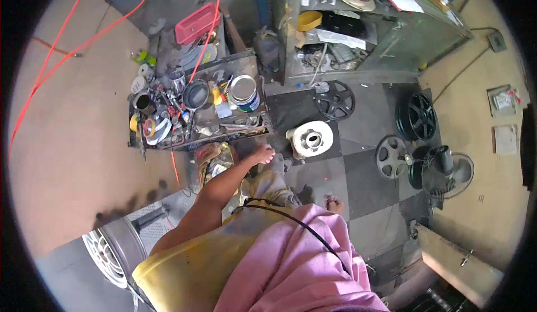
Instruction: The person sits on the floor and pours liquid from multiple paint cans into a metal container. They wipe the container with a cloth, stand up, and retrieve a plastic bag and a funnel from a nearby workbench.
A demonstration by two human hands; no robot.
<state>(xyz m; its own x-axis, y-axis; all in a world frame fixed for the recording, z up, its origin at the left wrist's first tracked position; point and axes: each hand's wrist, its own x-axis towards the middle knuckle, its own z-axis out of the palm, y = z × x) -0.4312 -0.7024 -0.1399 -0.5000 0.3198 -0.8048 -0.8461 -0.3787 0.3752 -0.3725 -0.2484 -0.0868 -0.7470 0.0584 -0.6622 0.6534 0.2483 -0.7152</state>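
Bench [235, 59] (cluttered) under lidded can [244, 90]

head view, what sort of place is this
Probably a vehicle workshop, perhaps one handling wheels: a dark wheel stands at right, a silver wheel at lower left, and a can sits among clutter on a bench.

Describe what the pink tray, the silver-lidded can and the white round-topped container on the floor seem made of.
Pink tray: probably plastic, with evenly coloured walls and a moulded-looking rim.
Silver-lidded can: likely metal, its grey lid slightly shiny within a raised rim.
White round-topped container: perhaps plastic, smooth with rounded edges; painted metal can't be ruled out.
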